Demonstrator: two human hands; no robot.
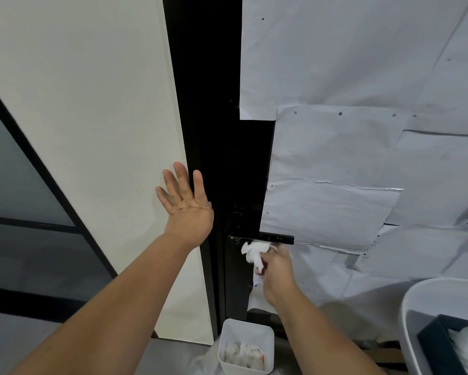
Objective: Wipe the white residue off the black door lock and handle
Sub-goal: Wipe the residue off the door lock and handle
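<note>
A black lever handle [270,237] juts right from the black door [222,147], with faint white specks along it. Just above its pivot sits the round black lock [237,215]. My right hand [277,269] is shut on a crumpled white tissue [254,251], which presses against the underside of the handle. My left hand [185,205] lies flat with fingers spread on the cream wall and the black door frame, left of the lock, holding nothing.
White paper sheets [362,131] cover the door panel to the right. A small white bin [245,345] with used tissues stands on the floor below. A larger white tub [427,307] holding a dark box sits at the lower right. A dark glass partition [24,212] is at the left.
</note>
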